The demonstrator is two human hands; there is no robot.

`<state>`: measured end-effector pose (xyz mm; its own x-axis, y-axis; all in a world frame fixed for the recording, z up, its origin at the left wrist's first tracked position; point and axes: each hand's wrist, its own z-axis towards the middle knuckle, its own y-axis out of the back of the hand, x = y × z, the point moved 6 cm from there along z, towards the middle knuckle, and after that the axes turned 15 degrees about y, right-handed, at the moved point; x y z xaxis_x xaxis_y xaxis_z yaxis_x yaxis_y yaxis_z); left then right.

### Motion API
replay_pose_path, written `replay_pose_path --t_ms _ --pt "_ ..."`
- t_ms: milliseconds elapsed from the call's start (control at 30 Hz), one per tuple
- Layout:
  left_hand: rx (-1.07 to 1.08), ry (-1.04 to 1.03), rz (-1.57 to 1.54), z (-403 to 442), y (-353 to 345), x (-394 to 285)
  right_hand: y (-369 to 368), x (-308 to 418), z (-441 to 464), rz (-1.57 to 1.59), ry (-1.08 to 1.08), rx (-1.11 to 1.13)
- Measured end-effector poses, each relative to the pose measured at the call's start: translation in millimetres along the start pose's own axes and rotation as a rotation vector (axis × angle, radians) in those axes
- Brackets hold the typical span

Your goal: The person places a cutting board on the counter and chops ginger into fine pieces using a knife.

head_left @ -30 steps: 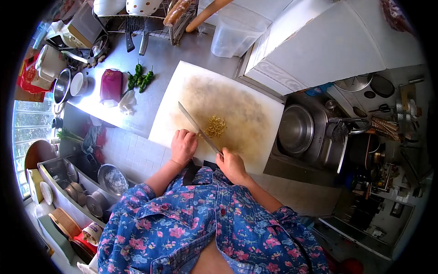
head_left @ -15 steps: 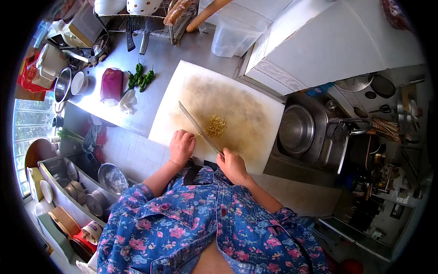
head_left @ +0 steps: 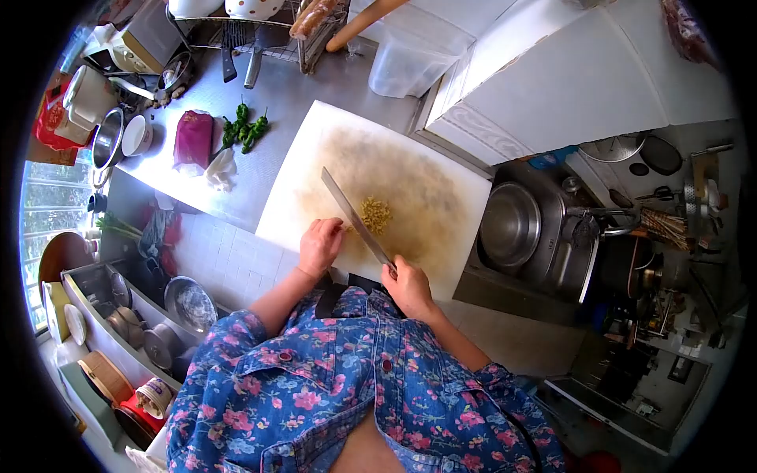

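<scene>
A white, brown-stained cutting board (head_left: 426, 169) lies on the counter in front of me. My right hand (head_left: 408, 285) is wrapped round the handle of a knife (head_left: 347, 206), whose blade points up and to the left across the board. Just right of the blade sits a small pile of chopped yellowish bits (head_left: 375, 215). My left hand (head_left: 321, 246) is at the board's near edge, left of the blade, with its fingers bent together; whatever they hold, if anything, is too small to name.
Green peppers (head_left: 244, 128), a purple packet (head_left: 193, 140) and a white bowl (head_left: 137, 135) stand on the counter to the left. At the right is a sink (head_left: 560, 264) with a metal basin (head_left: 511, 225). A wire rack (head_left: 272, 57) is at the back.
The knife and my right hand have shifted slightly to the right. My left hand has moved a little up and to the right, towards the blade.
</scene>
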<state>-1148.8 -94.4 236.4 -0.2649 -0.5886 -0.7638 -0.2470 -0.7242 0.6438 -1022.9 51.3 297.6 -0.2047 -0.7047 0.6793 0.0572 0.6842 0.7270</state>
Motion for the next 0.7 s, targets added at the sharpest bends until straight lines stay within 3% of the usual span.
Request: replay_pose_path --t_ms 200,700 --pt "-0.042 0.007 0.141 -1 9 -1 -11 -2 7 -0.058 0.031 0.031" --pt "-0.041 -0.026 0.098 -5 5 -1 -9 -6 7 -0.101 -0.01 0.05"
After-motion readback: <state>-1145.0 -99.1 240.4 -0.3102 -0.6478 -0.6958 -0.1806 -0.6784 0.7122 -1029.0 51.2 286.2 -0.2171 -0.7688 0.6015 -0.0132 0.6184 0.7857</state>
